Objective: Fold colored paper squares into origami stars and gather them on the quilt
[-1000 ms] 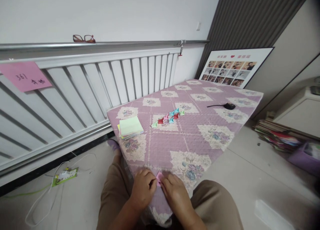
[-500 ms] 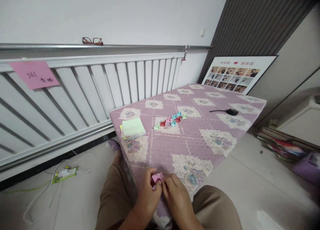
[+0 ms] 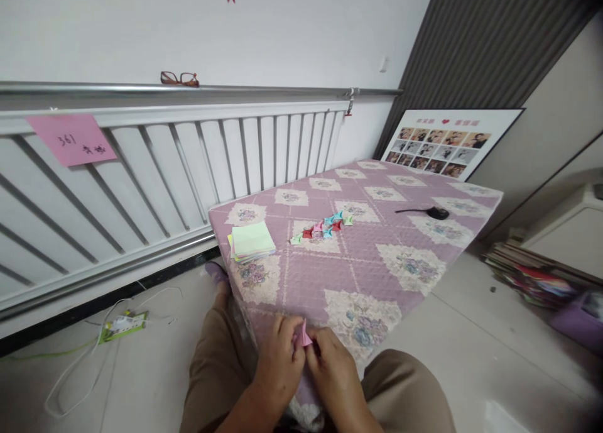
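Observation:
A small folded pink paper (image 3: 304, 337) is pinched between my two hands, low over the near end of the cloth-covered table (image 3: 301, 282). My left hand (image 3: 280, 361) has its fingers closed on the paper's left side. From the right, my right hand (image 3: 333, 364) grips the same paper with thumb and forefinger. Farther up the table lie several small folded paper pieces (image 3: 326, 232) in green, red, pink and blue. To their left rests a stack of square paper sheets (image 3: 253, 240), pale green on top.
A black ladle-like object (image 3: 438, 213) lies on the right of the table. Beyond the left edge stands a white radiator (image 3: 207, 163) with a pink note (image 3: 73, 139); glasses (image 3: 179, 78) sit on the pipe above. A power strip (image 3: 123, 326) with cables is on the floor.
The pink paper has been turned in my fingers, from a flatter face to a narrow upright point. Both hands stay in nearly the same place.

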A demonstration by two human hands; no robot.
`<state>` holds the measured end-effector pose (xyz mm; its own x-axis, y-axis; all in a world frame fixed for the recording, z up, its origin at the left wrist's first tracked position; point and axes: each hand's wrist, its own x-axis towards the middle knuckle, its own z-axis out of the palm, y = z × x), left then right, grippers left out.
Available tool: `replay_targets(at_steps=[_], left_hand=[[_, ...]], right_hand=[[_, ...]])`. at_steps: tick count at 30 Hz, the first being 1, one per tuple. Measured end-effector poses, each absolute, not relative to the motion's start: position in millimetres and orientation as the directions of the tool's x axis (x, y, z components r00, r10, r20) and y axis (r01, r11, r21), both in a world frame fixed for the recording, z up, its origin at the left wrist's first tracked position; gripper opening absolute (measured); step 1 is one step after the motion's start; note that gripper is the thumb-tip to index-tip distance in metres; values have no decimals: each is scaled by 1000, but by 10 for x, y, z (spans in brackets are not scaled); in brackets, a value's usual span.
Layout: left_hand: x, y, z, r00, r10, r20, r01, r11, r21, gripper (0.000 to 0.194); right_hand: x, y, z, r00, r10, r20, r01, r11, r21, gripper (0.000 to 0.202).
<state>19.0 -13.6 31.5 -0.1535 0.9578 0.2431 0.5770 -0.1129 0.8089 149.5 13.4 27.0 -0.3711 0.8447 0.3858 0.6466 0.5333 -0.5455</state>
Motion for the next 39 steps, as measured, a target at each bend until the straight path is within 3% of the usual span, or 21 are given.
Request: replay_targets(at_steps=[13,18,24,29,34,39], left_hand=[[244,-93,338,-156,948,277,558,-147,817,28],[264,-100,296,-254,916,309,531,-135,837,26],[286,-74,188,-404,899,171,411,11,911,32],[291,-69,185,-352,921,166,388,-18,922,25],[250,-102,237,-228,942,244,535,-88,840,22],[233,-117,269,-158,951,266,651,-103,752,26]], right_hand=[[1518,101,359,-300,889,347,622,458,-635,17],[1515,86,380,-279,888,366,591,459,-663,18],[1503,77,366,-243,905,348,585,423,-692,15],[1482,73,364,-264,901,344,577,434,-692,15],[1481,59,385,-270,907,324,565,421,-709,14],[1472,55,390,-199,939,282,470,344,-813,14]])
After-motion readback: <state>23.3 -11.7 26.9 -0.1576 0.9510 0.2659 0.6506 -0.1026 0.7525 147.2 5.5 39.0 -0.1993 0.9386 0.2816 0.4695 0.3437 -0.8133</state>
